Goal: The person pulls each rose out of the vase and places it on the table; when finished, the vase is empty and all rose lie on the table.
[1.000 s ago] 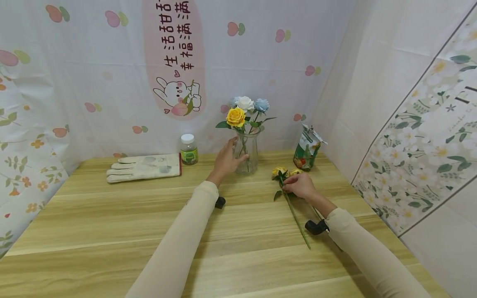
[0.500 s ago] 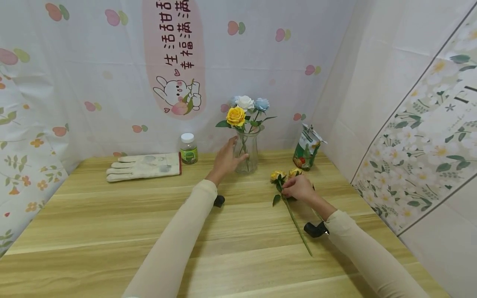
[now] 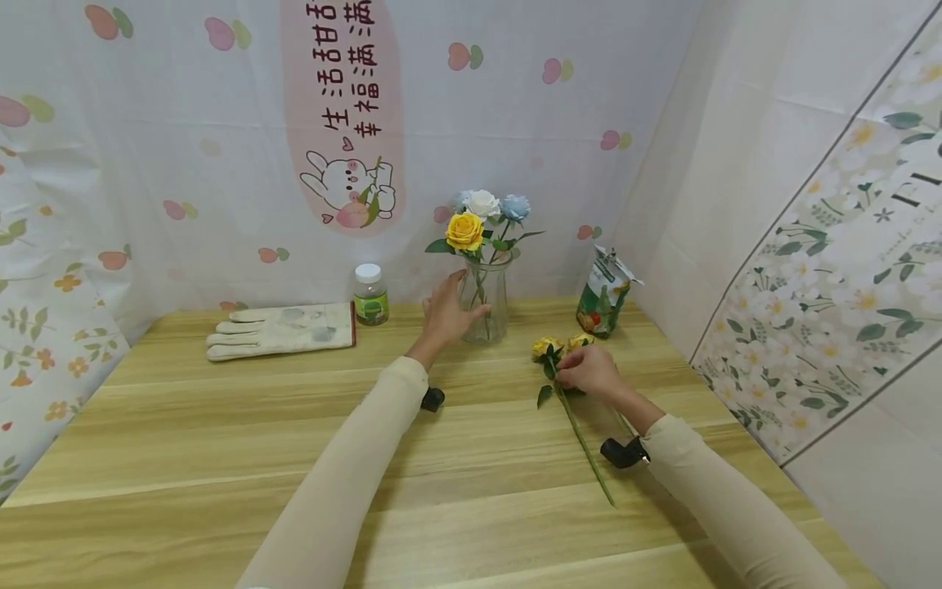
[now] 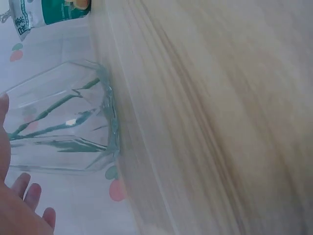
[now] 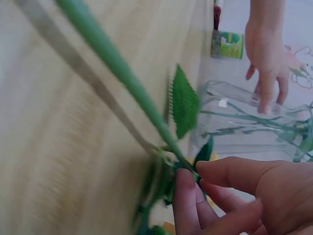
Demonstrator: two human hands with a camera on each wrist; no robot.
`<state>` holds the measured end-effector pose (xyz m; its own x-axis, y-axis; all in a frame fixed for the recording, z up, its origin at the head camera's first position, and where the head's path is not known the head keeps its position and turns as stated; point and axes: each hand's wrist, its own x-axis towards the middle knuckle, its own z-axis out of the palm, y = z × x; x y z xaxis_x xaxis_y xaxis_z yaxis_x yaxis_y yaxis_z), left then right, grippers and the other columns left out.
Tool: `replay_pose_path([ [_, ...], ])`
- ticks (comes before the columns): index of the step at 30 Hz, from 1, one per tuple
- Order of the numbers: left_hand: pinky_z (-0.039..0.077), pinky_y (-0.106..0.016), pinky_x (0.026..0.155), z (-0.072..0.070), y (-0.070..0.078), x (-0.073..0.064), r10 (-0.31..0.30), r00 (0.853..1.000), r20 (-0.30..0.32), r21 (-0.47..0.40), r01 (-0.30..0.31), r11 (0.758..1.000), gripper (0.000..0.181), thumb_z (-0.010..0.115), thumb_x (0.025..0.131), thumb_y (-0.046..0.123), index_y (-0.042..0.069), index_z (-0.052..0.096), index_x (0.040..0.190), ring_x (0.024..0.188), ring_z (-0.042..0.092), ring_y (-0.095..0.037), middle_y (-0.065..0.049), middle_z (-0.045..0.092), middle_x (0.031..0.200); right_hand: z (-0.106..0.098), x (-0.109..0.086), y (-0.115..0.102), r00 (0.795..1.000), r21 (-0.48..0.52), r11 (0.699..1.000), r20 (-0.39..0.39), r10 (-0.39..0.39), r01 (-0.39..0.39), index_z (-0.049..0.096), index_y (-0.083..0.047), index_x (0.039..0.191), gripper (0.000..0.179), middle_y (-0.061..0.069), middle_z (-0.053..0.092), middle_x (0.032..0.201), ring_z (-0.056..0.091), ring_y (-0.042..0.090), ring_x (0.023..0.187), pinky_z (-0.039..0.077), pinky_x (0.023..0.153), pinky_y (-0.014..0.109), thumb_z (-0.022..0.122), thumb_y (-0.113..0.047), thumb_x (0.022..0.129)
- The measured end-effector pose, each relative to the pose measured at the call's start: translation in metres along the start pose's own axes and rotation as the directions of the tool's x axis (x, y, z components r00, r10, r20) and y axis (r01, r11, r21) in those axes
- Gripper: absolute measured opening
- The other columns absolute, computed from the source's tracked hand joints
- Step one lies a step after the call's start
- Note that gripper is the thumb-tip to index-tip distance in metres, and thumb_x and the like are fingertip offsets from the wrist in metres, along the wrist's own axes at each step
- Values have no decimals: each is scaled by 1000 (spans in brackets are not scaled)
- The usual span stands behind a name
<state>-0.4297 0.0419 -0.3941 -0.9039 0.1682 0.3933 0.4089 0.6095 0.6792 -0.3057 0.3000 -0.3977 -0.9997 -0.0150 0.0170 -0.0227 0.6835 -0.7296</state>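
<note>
My left hand (image 3: 450, 312) is at the left side of a clear glass vase (image 3: 495, 307), its thumb overlapping the glass and its fingers spread and fairly straight. Several roses stand in the vase: one yellow rose (image 3: 465, 231), one white rose (image 3: 482, 204) and light blue roses (image 3: 514, 208). To the right, my right hand (image 3: 591, 370) pinches the stem of a yellow artificial rose (image 3: 546, 347) between thumb and fingers, just below the bloom. This green stem (image 5: 115, 66) slants above the table in the right wrist view. A second yellow rose (image 3: 580, 340) lies beside it, its stem partly hidden.
A white work glove (image 3: 283, 331) lies at the back left, next to a white-capped jar (image 3: 371, 296). Behind the loose roses, a green and white pouch (image 3: 603, 294) stands near the right wall. The wood-grain table (image 3: 221, 474) meets a printed cloth backdrop (image 3: 243, 147).
The pinched rose has shifted slightly left and its stem end a little nearer to me, with my right hand following. My left hand stays at the vase.
</note>
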Motion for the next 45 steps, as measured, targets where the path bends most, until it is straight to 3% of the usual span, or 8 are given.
replay_pose_path([
  [7, 27, -55, 113, 3, 3, 0, -21, 1000, -13, -48, 20, 999, 82, 76, 87, 43, 15, 35, 153, 140, 38, -30, -8, 42, 152, -14, 5, -12, 999, -41, 999, -26, -24, 23, 73, 7, 99, 17, 16, 73, 78, 71, 35, 74, 51, 49, 28, 69, -6, 89],
  [12, 33, -44, 113, 5, 8, -2, -45, 999, -9, -142, 43, 989, 80, 77, 89, 32, 11, 33, 152, 139, 39, -27, -9, 42, 152, -15, 12, -25, 999, -40, 999, -19, -33, 32, 72, 7, 106, 22, 17, 74, 85, 70, 40, 80, 55, 55, 38, 68, -8, 90],
  [16, 35, -42, 112, 6, 11, -4, -61, 998, -17, -159, 57, 986, 80, 76, 89, 32, 10, 33, 153, 139, 40, -26, -8, 41, 152, -12, 20, -37, 997, -57, 996, -20, -72, 71, 72, 7, 107, 23, 17, 74, 89, 70, 39, 84, 58, 63, 47, 68, -8, 91],
  [23, 36, -40, 112, 7, 9, -5, -70, 998, -6, -180, 67, 981, 79, 74, 91, 31, 10, 30, 154, 140, 39, -24, -7, 39, 154, -8, 32, -64, 995, -72, 993, -29, -95, 93, 74, 1, 108, 23, 15, 74, 90, 70, 37, 84, 59, 64, 41, 67, -15, 93],
  [30, 35, -41, 113, 5, 12, -5, -65, 998, 7, -171, 65, 983, 78, 72, 92, 32, 10, 29, 154, 140, 38, -25, -9, 39, 154, -8, 39, -92, 986, -36, 988, -67, -155, 153, 74, 0, 110, 21, 19, 72, 106, 69, 26, 80, 58, 63, 34, 65, -12, 95],
  [38, 36, -42, 112, 7, 13, -3, -66, 998, 8, -124, 66, 990, 78, 72, 93, 32, 10, 29, 154, 139, 39, -27, -10, 40, 153, -1, 51, -117, 957, -32, 970, -157, -243, 241, 75, -1, 109, 21, 16, 73, 105, 69, 27, 81, 56, 63, 34, 66, -15, 96],
  [45, 38, -43, 110, 6, 14, -3, -66, 998, 7, -90, 66, 994, 78, 71, 93, 34, 10, 28, 153, 137, 41, -28, -10, 41, 151, 9, 64, -144, 914, 2, 944, -252, -318, 329, 74, -2, 109, 20, 13, 71, 110, 68, 28, 94, 57, 72, 40, 66, -14, 95],
])
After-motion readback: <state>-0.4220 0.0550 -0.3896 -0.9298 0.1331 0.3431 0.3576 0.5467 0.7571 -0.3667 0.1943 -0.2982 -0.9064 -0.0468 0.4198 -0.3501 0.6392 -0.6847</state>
